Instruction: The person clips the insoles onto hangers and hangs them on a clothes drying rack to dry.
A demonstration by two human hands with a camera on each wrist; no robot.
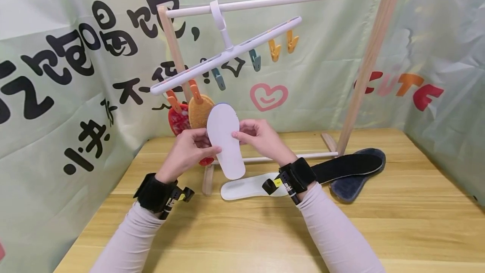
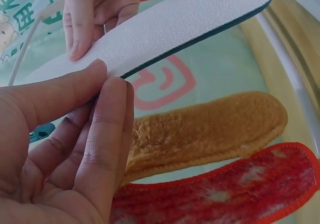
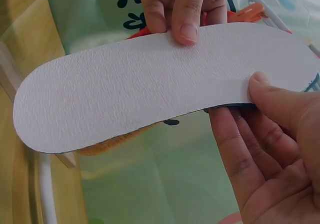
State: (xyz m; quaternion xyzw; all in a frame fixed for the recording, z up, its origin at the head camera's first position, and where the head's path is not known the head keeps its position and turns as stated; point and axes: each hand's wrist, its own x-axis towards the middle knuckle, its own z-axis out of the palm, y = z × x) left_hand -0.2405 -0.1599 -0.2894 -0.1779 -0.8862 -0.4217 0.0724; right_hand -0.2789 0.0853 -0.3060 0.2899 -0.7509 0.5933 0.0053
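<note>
Far left: a red insole (image 1: 176, 117) and a tan insole (image 1: 200, 106) are hanging by orange clips (image 1: 195, 92) from the tilted hanger (image 1: 261, 40). Left hand (image 1: 185, 151) is pinching the held insole (image 1: 227, 138) by its left edge, thumb lying on the white face, fingers bending behind. The held insole is standing between both hands, long axis near upright, wide end up and leaning slightly left. Key relation: in the head view that wide end is sitting just below the left teal clip (image 1: 218, 79); depth gap, cannot tell. Right hand (image 1: 261, 136) is pinching the right edge, thumb in front, gripping slightly higher, so nearer the wide end. Below it, a white insole (image 1: 242, 186) is lying on the table (image 1: 379, 231). Farther right, another teal clip (image 1: 255, 60) and two yellow clips (image 1: 274, 50) are hanging unloaded; a black insole (image 1: 348, 166) is resting over a grey insole (image 1: 344, 189).
</note>
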